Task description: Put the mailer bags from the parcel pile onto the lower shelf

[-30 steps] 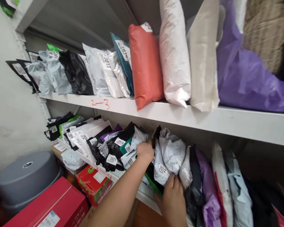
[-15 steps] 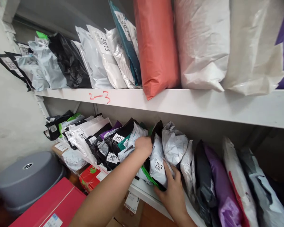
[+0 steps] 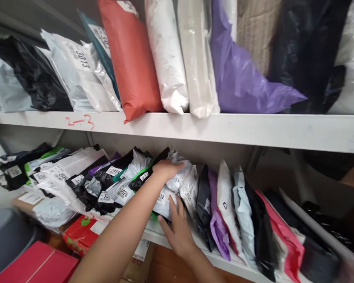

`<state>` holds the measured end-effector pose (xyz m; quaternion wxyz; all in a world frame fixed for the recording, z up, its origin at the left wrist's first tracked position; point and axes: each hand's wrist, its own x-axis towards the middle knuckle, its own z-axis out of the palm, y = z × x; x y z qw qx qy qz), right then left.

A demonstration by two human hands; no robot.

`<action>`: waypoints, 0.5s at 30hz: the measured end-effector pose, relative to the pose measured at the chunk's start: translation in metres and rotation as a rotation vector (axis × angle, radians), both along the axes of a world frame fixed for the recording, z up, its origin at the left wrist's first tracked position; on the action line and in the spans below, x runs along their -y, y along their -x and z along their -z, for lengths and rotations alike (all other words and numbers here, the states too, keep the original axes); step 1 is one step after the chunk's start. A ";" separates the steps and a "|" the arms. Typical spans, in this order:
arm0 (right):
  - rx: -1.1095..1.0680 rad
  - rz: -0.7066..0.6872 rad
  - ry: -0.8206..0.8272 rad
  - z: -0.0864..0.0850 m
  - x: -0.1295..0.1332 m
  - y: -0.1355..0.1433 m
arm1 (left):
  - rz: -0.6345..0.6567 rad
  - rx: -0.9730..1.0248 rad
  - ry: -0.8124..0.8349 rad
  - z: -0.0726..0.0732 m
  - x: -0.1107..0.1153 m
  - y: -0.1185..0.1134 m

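Observation:
My left hand [image 3: 168, 169] reaches across the packed parcels on the lower shelf. Its fingers point right and lie against the upper part of a crumpled grey-white mailer bag [image 3: 179, 181] whose label reads partly "33"; the fingertips are hard to make out. Below it, my right hand [image 3: 179, 232] has its thumb and fingers spread. Those fingertips touch the lower right of a light grey mailer bag [image 3: 163, 204] labelled "...32", which my left forearm partly covers. Left of the forearm stands a pale mailer bag [image 3: 124, 192] marked 3026.
More mailer bags lean along the lower shelf, including a purple bag [image 3: 220, 232] and a pink bag [image 3: 287, 239]. Above, the upper shelf edge [image 3: 194, 127] carries a red bag [image 3: 132, 63] and others. Boxes, one a red box [image 3: 82, 232], sit below at left.
The view has swung right, showing more bags there. My left hand has moved from left of the "...32" bag to the bag behind it. My right hand remains by the "...32" bag.

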<state>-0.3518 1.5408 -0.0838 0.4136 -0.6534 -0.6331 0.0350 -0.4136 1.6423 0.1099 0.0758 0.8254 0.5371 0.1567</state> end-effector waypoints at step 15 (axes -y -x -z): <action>-0.265 0.061 -0.369 0.014 0.031 -0.037 | 0.507 0.116 0.358 0.020 -0.015 0.011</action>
